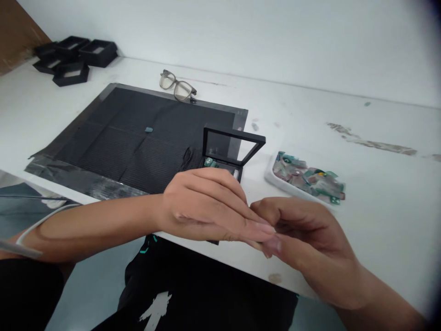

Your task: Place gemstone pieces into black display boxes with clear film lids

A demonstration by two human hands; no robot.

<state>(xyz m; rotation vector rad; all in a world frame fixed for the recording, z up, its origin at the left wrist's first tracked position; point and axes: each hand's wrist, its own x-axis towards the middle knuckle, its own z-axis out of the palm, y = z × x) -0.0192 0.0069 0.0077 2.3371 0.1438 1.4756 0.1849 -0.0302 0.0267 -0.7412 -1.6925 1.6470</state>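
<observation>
My left hand (210, 207) and my right hand (310, 243) meet fingertip to fingertip over the table's front edge. Both are closed in a pinch, and whatever lies between the fingers is hidden. Just behind my left hand stands a small black case (234, 134) with its windowed lid raised. A green piece (208, 162) shows in its lower half, the rest covered by my hand. Beyond my right hand lies a white tray (292, 192) heaped with translucent green, pinkish and clear pieces (310, 177).
A black ribbed mat (113, 138) covers the table's left part, a small blue-green piece (149, 129) on it. Eyeglasses (177, 85) rest at its back edge. Several black boxes (98, 53) are piled at the back left. A brown smear (375, 143) marks the right side.
</observation>
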